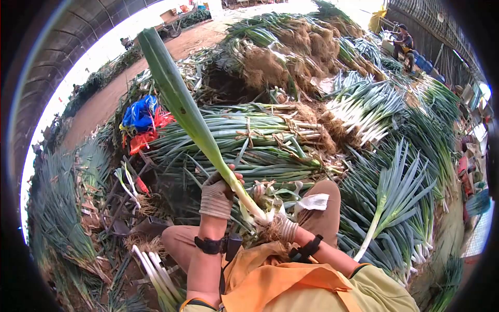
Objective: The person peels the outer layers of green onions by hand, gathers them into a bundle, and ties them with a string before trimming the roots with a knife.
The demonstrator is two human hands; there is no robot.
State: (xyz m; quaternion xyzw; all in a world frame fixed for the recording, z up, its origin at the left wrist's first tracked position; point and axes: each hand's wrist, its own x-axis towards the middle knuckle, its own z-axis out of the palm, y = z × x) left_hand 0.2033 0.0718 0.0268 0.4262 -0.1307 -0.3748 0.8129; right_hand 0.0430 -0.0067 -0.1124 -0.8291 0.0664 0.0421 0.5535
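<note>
A long leek [192,112] slants up and to the left in front of me, its green top high and its pale stalk low. My left hand [218,193], in a soiled glove, is closed around the lower stalk. At the root end, my right hand [284,229], also gloved, is closed against the base of the same leek. Roots and loose leaves partly hide its fingers. Peeled pale leaves [283,195] lie just beyond the right hand, between my knees and the pile.
Bundled leeks [244,132] are heaped ahead, with brown roots [265,67] facing out. Whiter leeks [364,112] lie beyond, and more [382,208] at right. Blue and red plastic bags [140,114] sit at left. Another person [404,41] sits at the far right.
</note>
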